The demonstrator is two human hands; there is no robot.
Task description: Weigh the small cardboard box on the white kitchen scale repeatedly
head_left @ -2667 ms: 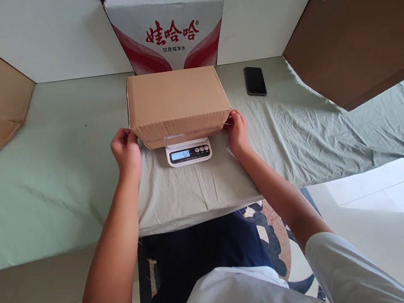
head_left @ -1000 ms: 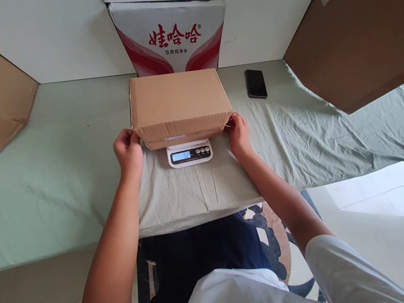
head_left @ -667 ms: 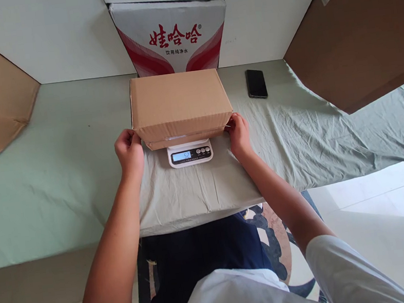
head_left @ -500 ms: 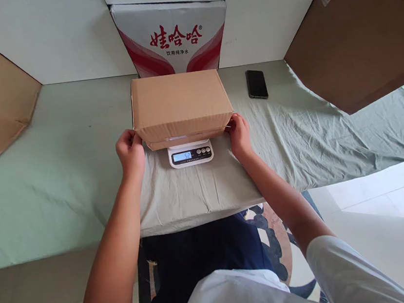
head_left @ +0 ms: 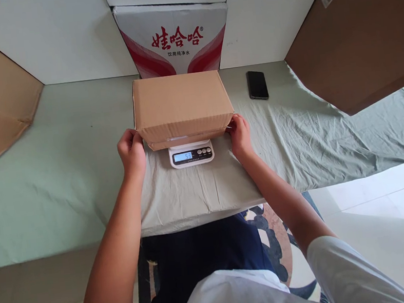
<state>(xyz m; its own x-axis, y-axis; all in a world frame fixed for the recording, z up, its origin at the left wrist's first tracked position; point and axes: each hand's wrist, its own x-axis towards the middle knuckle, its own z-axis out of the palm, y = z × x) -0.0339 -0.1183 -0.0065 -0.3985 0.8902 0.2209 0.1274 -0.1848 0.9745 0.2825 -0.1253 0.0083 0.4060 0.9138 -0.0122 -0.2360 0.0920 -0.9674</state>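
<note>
Brown cardboard box [head_left: 182, 97] sits over the rear of the white scale [head_left: 193, 162] on the cloth-covered desk [head_left: 181, 193]; left hand [head_left: 131, 153] and right hand [head_left: 239, 134], fingers curled nearly closed, pinch its near left and near right corners.

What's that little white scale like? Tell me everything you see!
The white scale looks plastic, with rounded corners. Its black front panel has a lit bluish display, whose tiny digits look like 53, and three round buttons to the right. It lies flat on the pale green cloth, front facing the person. The brown box sits above it, hiding its back part.
</note>
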